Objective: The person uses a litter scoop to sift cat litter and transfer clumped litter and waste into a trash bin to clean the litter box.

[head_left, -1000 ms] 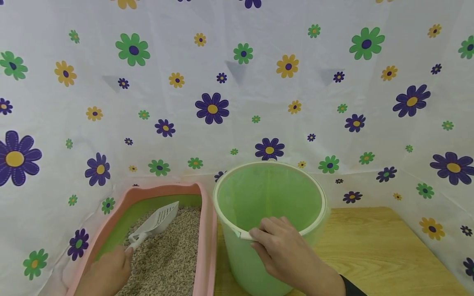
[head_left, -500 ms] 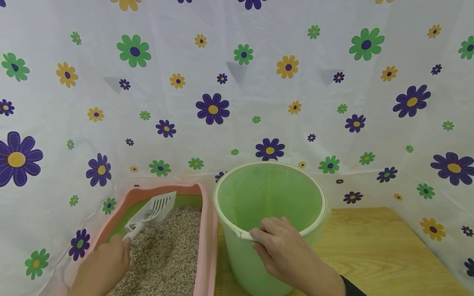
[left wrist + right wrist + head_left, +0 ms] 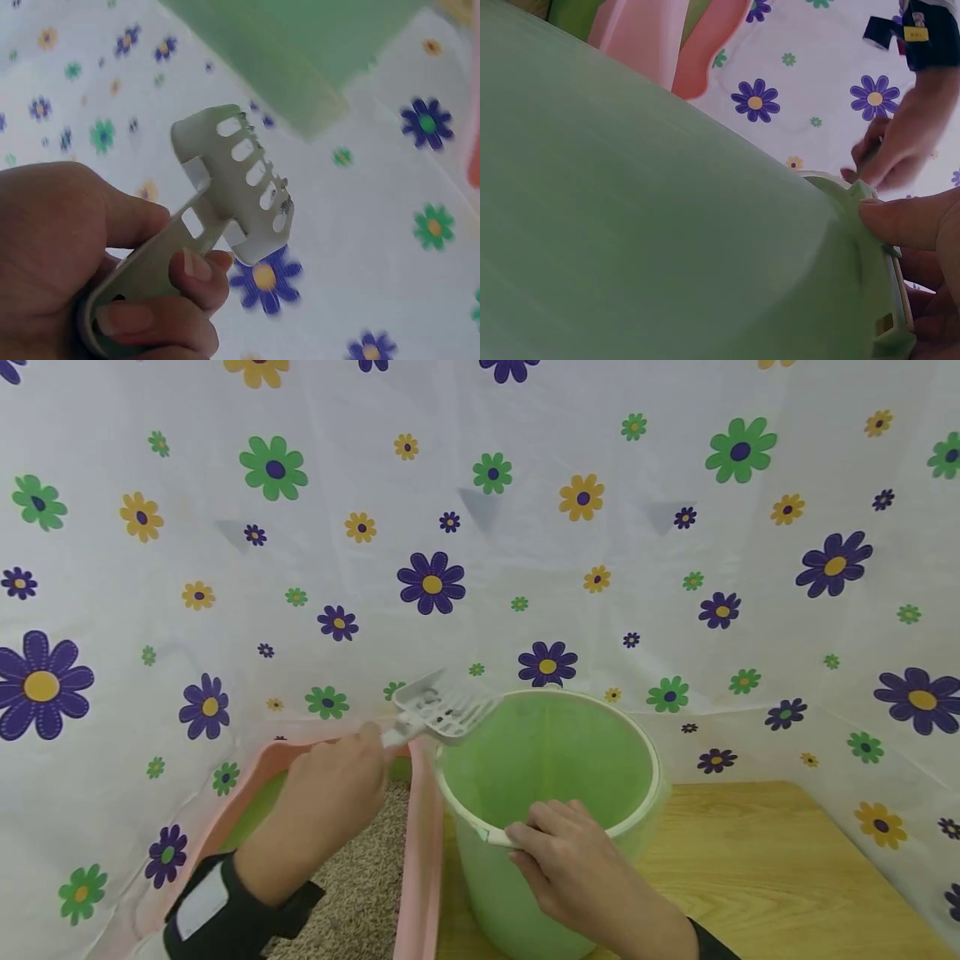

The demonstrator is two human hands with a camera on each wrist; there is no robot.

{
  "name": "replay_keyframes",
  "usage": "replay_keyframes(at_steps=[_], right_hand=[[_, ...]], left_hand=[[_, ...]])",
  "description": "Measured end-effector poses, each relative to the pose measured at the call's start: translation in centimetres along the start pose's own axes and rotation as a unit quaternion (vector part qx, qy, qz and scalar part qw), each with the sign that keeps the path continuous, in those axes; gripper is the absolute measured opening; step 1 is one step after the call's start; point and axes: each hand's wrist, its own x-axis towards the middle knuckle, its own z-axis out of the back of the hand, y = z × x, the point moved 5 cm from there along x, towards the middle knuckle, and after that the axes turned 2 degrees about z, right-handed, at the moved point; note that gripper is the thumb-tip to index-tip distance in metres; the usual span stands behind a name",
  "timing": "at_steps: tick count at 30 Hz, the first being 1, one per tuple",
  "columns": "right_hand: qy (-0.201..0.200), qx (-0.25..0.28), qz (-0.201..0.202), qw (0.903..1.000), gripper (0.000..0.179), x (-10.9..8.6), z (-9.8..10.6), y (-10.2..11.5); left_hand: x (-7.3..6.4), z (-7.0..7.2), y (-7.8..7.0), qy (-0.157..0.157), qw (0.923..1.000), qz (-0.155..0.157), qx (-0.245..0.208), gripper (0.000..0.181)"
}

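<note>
- Left hand [image 3: 330,793] grips the scoop [image 3: 435,718], its long axis slanting over the left rim [image 3: 441,777] of the bin [image 3: 491,893].
- Right hand [image 3: 585,872] holds the bin's near rim.
- Yellow label [image 3: 916,34]: unreadable.

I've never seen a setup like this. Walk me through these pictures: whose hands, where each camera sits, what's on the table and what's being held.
No machine here: these are one person's two bare hands. The head view comes from a camera worn on the head, looking forward and down; each wrist view comes from a camera worn on that wrist.

On the wood-grain table stand a pink tray with grainy litter in it and, beside it, a green bucket. A flowered sheet hangs behind.

The left hand grips a white slotted scoop; the left wrist view shows its fingers curled round the handle. The right hand holds the bucket's rim at the near side.
</note>
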Motion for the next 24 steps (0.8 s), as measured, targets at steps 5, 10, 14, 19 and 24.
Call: replay_keyframes(at_steps=[5,10,14,19,24], right_hand=[[0.005,0.006,-0.004,1.0,0.021,0.2,-0.1,0.1],[0.015,0.001,-0.009,0.9998,0.02,0.4,-0.2,0.1],[0.022,-0.003,-0.01,0.9997,0.018,0.4,-0.2,0.1],[0.022,-0.001,-0.012,0.9997,0.019,0.3,-0.3,0.0],[0.016,0.002,-0.01,0.9998,0.021,0.2,-0.3,0.0]], left_hand=[[0.5,-1.1,-5.1,-0.092,0.9831,-0.098,0.124,0.021],[0.2,-2.3,-7.4,-0.147,0.9574,-0.146,0.201,0.023],[0.2,-2.5,-7.9,-0.161,0.9517,-0.156,0.21,0.028],[0.2,-2.1,-7.3,-0.173,0.951,-0.143,0.212,0.024],[-0.3,-1.1,-4.7,-0.153,0.9715,-0.086,0.16,0.027]])
